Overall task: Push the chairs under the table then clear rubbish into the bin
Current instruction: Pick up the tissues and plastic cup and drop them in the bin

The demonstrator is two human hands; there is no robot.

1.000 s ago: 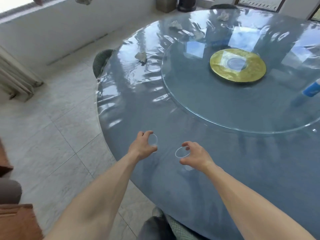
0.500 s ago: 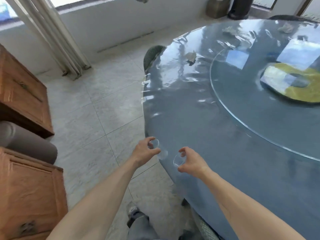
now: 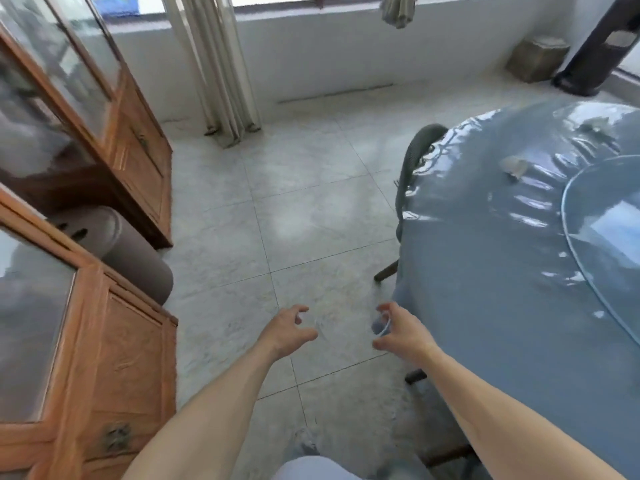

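Observation:
My left hand (image 3: pixel 289 332) and my right hand (image 3: pixel 401 329) are held out over the floor, left of the round blue table (image 3: pixel 502 289). Each hand grips a clear plastic cup: the left cup (image 3: pixel 317 323) is faint against the tiles, the right cup (image 3: pixel 381 325) shows its rim between thumb and fingers. A dark green chair (image 3: pixel 414 157) is tucked at the table's left edge, its leg showing below. Crumpled paper scraps (image 3: pixel 514 168) lie on the tabletop.
Wooden glass-fronted cabinets (image 3: pixel 114 341) line the left side, with a grey cylinder (image 3: pixel 135 258) between them. A curtain (image 3: pixel 221 71) hangs at the far wall. A tan bin-like box (image 3: pixel 536 58) and a dark stand (image 3: pixel 595 46) are in the far right corner. A glass turntable (image 3: pixel 588 216) sits on the table.
The view has swung left from the table to the floor and cabinets. Both hands, still holding the clear cups, have come off the tabletop and are now over the tiles.

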